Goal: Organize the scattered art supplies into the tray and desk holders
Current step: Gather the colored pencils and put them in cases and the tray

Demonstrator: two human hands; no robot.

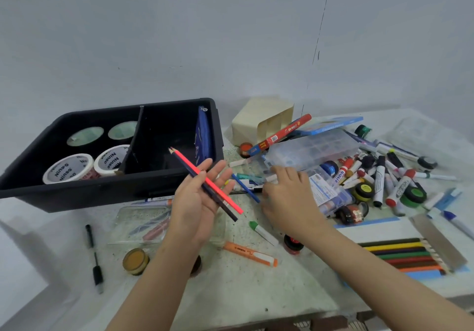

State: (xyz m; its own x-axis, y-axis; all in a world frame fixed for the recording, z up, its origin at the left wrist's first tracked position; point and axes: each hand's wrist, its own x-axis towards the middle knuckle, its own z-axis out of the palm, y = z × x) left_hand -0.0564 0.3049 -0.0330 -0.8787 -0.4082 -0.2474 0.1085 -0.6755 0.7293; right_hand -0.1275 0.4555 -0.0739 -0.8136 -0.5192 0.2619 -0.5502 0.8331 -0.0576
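My left hand (198,199) is palm up in front of the black tray (102,185), its thumb holding a red pencil (225,197) and a dark navy pencil (225,210) across the fingers. My right hand (287,197) reaches palm down over the table, and its thumb and finger pinch the end of a blue pencil (245,187). In the tray sit several tape rolls (68,169) and a blue pouch (204,135). A cream desk holder (259,122) lies on its side behind the tray's right end.
A pile of markers (382,176) and a clear compartment box (313,148) crowd the right side. An open set of coloured pencils (402,256) lies front right. An orange highlighter (250,253), a green-capped marker (261,232), a paint pot (135,261) and a black pen (93,253) lie in front.
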